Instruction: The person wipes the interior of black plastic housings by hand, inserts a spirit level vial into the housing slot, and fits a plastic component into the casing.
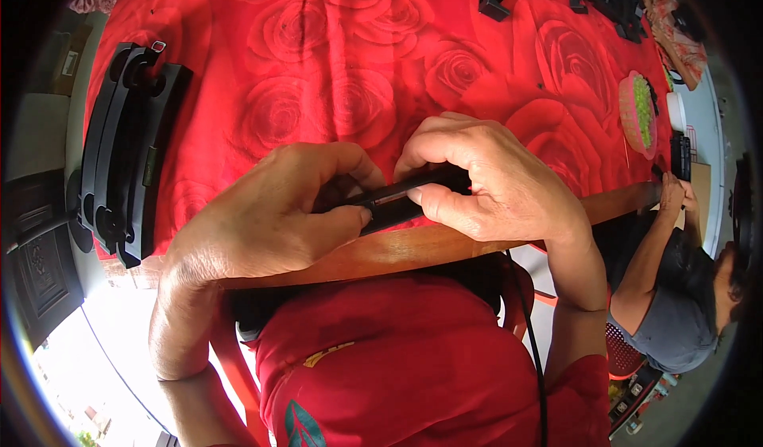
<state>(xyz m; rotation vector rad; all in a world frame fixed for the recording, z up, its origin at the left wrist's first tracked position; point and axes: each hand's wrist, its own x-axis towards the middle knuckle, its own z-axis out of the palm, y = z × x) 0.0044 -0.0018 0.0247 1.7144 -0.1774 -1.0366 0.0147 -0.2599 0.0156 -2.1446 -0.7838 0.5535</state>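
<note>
- As the left hand (270,208) pinches a black part (385,217) mid-frame, the right hand (493,177) does too.
- Black pieces (118,145) lie frame left — on the bench (397,250).

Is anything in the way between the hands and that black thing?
No, nothing that I can see. The left-hand grip and right-hand grip are already on the black part. The black pieces over on the left lie apart from both.

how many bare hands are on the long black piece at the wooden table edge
2: the person's bare left hand grips the long, black, plastic-looking piece toward its left end; their bare right hand, toward its right. Some fingers are partly hidden.
</note>
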